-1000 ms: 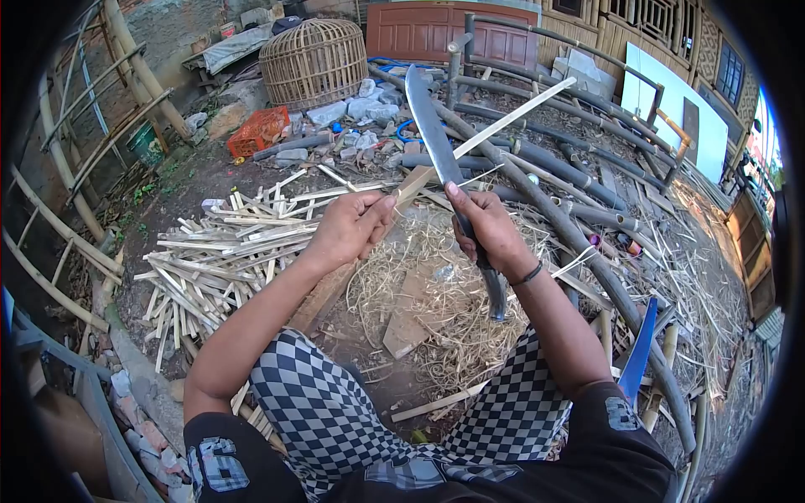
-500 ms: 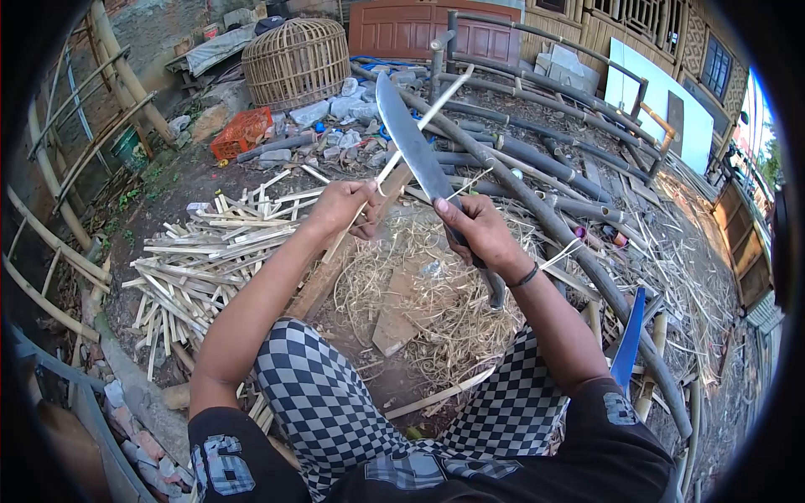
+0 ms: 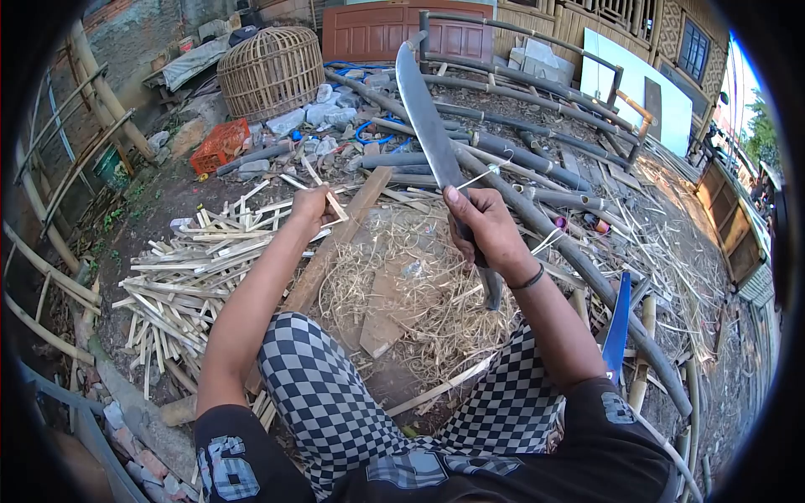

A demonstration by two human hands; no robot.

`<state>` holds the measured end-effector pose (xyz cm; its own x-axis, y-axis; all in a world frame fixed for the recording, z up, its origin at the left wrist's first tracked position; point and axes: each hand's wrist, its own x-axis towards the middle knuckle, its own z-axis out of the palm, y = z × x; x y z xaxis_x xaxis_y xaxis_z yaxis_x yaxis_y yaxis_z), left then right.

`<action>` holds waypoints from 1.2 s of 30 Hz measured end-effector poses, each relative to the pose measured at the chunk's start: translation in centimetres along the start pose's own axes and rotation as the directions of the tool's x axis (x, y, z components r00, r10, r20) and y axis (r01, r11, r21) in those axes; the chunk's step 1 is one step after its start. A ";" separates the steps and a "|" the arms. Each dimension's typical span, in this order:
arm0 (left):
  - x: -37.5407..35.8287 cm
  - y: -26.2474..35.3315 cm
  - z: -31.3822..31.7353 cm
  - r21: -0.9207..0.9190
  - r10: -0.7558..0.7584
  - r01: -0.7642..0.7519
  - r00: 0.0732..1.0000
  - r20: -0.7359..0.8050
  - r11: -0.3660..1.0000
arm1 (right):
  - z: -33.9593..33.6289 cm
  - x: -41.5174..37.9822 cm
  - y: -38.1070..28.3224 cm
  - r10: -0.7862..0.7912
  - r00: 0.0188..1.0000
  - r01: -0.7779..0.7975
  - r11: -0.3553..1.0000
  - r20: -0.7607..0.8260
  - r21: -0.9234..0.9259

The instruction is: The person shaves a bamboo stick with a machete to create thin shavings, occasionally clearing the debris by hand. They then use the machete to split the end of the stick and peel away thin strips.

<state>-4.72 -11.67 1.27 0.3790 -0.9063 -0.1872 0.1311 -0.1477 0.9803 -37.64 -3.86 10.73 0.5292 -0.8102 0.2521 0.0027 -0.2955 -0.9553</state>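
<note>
My right hand (image 3: 488,230) is wrapped round the handle of a machete (image 3: 426,117), whose broad dark blade points up and away from me. A thin pale shaving (image 3: 480,177) sticks out beside the thumb at the base of the blade. To the left, my left hand (image 3: 311,206) is closed on a pale bamboo strip (image 3: 337,206), partly hidden by the fingers. That hand is over the right edge of a heap of cut bamboo strips (image 3: 201,260). Between my knees lie curled shavings (image 3: 444,289) and a flat board (image 3: 381,323).
A wooden plank (image 3: 350,220) slants between the heap and the shavings. Long bamboo poles (image 3: 562,243) run along the right, near a blue saw blade (image 3: 618,329). Farther back are an orange crate (image 3: 220,147), a woven bamboo cage (image 3: 270,74) and rubble (image 3: 327,109).
My left hand has moved left and away from the machete with the bamboo strip, towards the heap. The machete blade is now more upright. My view has turned slightly right.
</note>
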 end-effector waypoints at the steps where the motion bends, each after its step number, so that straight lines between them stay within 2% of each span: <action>1: 0.0 -0.1 0.0 0.029 -0.002 0.002 1.000 0.002 1.000 | -0.5 0.2 0.3 0.002 1.000 -0.002 1.000 -0.007 0.007; 3: 0.5 0.1 0.2 0.054 -0.010 0.009 1.000 0.021 0.999 | -1.4 0.6 1.3 0.017 0.999 -0.009 0.979 -0.035 0.204; 4: 1.1 0.1 0.3 -0.016 -0.005 0.005 1.000 -0.002 1.000 | -1.6 0.6 1.1 0.046 0.998 -0.036 0.967 -0.036 0.252; 5: 1.6 0.2 0.4 -0.089 -0.001 -0.001 1.000 -0.023 0.996 | -1.6 0.7 1.0 0.042 0.999 -0.033 0.968 -0.032 0.248; 8: 1.5 0.7 0.6 -0.103 0.008 -0.014 0.998 -0.060 0.995 | -1.4 0.4 1.1 -0.022 0.998 0.026 0.997 -0.060 0.068; 9: 1.2 1.1 0.7 -0.129 0.022 -0.034 0.996 -0.092 0.991 | -1.5 0.2 1.1 -0.024 0.998 0.028 0.998 -0.056 0.065; 11: 0.8 2.7 0.9 -0.165 0.071 -0.089 0.991 -0.112 0.982 | -1.1 -0.2 0.8 -0.088 0.996 0.088 0.987 -0.007 0.138; 12: 0.6 3.6 1.0 -0.199 0.117 -0.141 0.985 -0.130 0.970 | -0.7 -0.4 0.3 -0.063 0.998 0.059 0.967 0.005 0.249; 13: 0.6 4.2 1.1 -0.198 0.118 -0.143 0.984 -0.135 0.970 | -0.4 -0.5 -0.1 -0.064 0.998 0.060 0.966 0.009 0.251; 15: 0.7 5.5 1.7 -0.190 0.182 -0.208 0.972 -0.146 0.959 | -0.3 -0.6 -0.8 0.028 0.999 -0.009 0.894 -0.035 0.448; 16: 1.6 5.4 1.6 -0.198 0.170 -0.198 0.974 -0.149 0.960 | 0.0 -0.7 -1.4 0.027 0.997 0.002 0.913 -0.066 0.408; 17: 3.0 4.9 0.5 -0.078 0.219 -0.251 0.933 -0.287 0.965 | -0.4 -1.0 -1.9 0.029 0.997 0.001 0.916 -0.067 0.401; 18: 4.1 4.5 -1.5 0.046 0.276 -0.282 0.868 -0.412 0.958 | -1.3 -1.5 -2.3 -0.139 0.988 0.154 0.851 -0.068 0.502; 19: 2.6 4.9 -4.1 -0.045 0.187 -0.259 0.797 -0.574 0.965 | -2.9 -2.1 -2.9 -0.303 0.950 0.289 0.755 -0.078 0.589; 20: 8.2 1.5 -9.5 -0.286 0.049 -0.296 0.768 -0.638 0.911 | -5.1 -2.5 -3.6 -0.306 0.932 0.362 0.776 -0.193 0.517; 21: 10.9 -0.9 -13.4 -0.499 -0.065 -0.308 0.799 -0.598 0.810 | -7.1 -2.7 -4.0 -0.312 0.896 0.431 0.784 -0.317 0.446; 22: 8.8 -0.7 -12.9 -0.355 -0.078 -0.213 0.754 -0.652 0.910 | -8.2 -2.5 -3.8 -0.182 0.875 0.378 0.835 -0.448 0.399; 23: 8.7 -0.7 -11.8 -0.353 -0.084 -0.204 0.753 -0.652 0.913 | -9.0 -2.0 -2.9 -0.082 0.869 0.303 0.868 -0.487 0.393; 24: 8.8 -0.1 -10.8 -0.293 0.049 -0.205 0.885 -0.463 0.934 | -9.1 -1.4 -2.0 0.007 0.866 0.225 0.888 -0.501 0.401; 25: 8.6 0.3 -9.9 -0.228 0.163 -0.219 0.957 -0.240 0.949 | -8.8 -0.7 -0.8 0.100 0.855 0.142 0.898 -0.509 0.416; 27: 2.6 4.7 -4.3 -0.179 0.253 -0.271 0.960 -0.121 0.946 | -8.7 0.6 1.2 0.222 0.879 0.029 0.859 -0.422 0.511; 29: -0.8 7.2 -1.1 -0.113 0.289 -0.287 0.957 0.007 0.951 | -8.3 1.5 2.6 0.267 0.886 -0.010 0.827 -0.378 0.562; 30: -2.1 8.2 0.0 -0.108 0.294 -0.292 0.956 0.005 0.950 | -8.3 1.9 3.3 0.264 0.888 -0.006 0.825 -0.376 0.566; 32: -4.0 9.3 1.5 -0.099 0.283 -0.267 0.929 0.238 0.959 | -8.3 2.6 4.5 0.356 0.884 -0.008 0.658 -0.302 0.753; 33: -4.9 9.9 1.8 -0.093 0.286 -0.271 0.928 0.238 0.958 | -8.1 3.0 4.9 0.353 0.886 -0.003 0.653 -0.301 0.757; 35: -6.2 10.4 2.3 -0.061 0.270 -0.267 0.885 0.379 0.962 | -7.4 3.8 5.5 0.425 0.817 0.081 0.585 -0.390 0.807; 36: -6.8 10.4 2.6 -0.091 0.291 -0.279 0.860 0.419 0.956 | -8.1 4.2 6.9 0.400 0.843 0.103 0.536 -0.360 0.838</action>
<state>-8.31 -8.03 12.88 -0.0194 -0.9884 0.1504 0.1030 0.1476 0.9837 -42.27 -13.35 6.46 0.1419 -0.9833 -0.1142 0.7670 0.1822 -0.6153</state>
